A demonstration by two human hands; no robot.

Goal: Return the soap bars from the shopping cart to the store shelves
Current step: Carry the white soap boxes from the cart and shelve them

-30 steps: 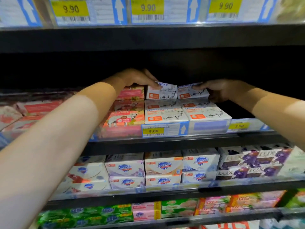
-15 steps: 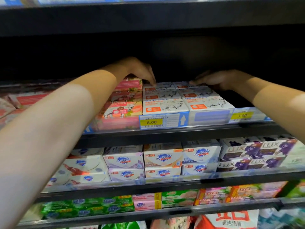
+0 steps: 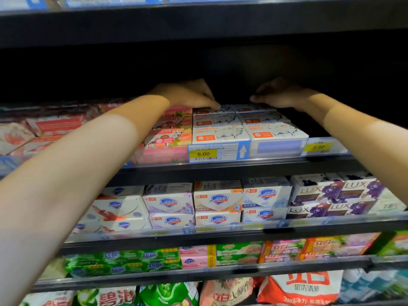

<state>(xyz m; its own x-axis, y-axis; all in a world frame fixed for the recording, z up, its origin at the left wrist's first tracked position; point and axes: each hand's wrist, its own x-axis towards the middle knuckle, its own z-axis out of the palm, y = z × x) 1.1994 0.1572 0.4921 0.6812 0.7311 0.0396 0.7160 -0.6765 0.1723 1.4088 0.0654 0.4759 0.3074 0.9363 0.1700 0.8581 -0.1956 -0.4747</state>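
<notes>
The left hand (image 3: 189, 96) and the right hand (image 3: 282, 94) both reach deep into the shelf, at 12 o'clock from the middle. They are side by side but apart. Neither hand is wrapped round anything. The fingers lie loose, and only the tips rest on top of the boxes. The left hand touches the back left soap box (image 3: 213, 110). The right hand, at 3 o'clock from it, touches the back right soap box (image 3: 254, 108). I think the hands rest like this to press the two boxes flat and straight, in line with their rows. The front white soap boxes (image 3: 220, 133) sit at 6 o'clock from the hands, packed tight so none can slide. Pink soap boxes (image 3: 170, 138) touch them at 9 o'clock. A yellow price tag (image 3: 203, 153) hangs on the shelf edge (image 3: 220, 171) at 6 o'clock, where shoppers can read it. One shelf down are blue-badge soap boxes (image 3: 217, 200), with purple soap boxes (image 3: 331, 193) at 3 o'clock from them. The shopping cart is not in view.
</notes>
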